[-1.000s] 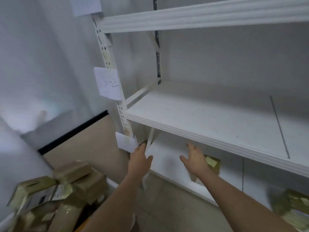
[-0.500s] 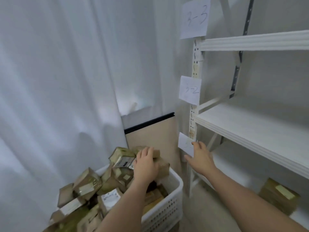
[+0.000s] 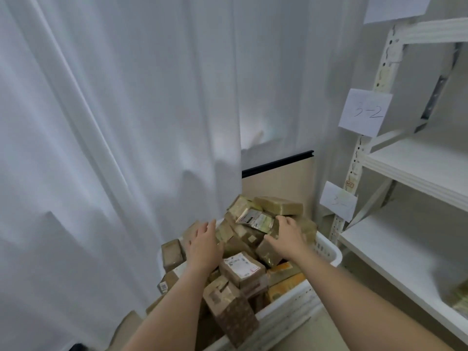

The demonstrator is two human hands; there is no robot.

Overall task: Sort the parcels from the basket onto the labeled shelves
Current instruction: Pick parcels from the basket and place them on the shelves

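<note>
Over the heap of parcels, reaching with the right hand (image 3: 286, 236): fingers curled across the top edge of a brown taped cardboard parcel (image 3: 255, 220) with a white printed label, thumb low on the near side. Cannot tell whether already pinching it or only touching.

Just beside, holding the left hand (image 3: 203, 245) spread, fingers straight, over the parcels on the left part of the pile. No grip there, and cannot tell if resting or hovering.

Around both hands, more brown boxes piled above the rim of the white perforated plastic basket (image 3: 291, 307), so most of the sorting is judged not done.

Compared with one second ago: both hands were then at the white bottom shelf board (image 3: 395, 249) of the metal rack, against a small parcel there. Half a second ago only the left one had arrived at the basket. Now both are back at the pile, and one yellowish taped parcel (image 3: 459, 300) lies on that bottom board at the right edge. Means one placement finished and a new pick beginning.

Further out, a white paper label "3-2" (image 3: 364, 112) on the rack post, and a white curtain (image 3: 114, 148) behind.
</note>
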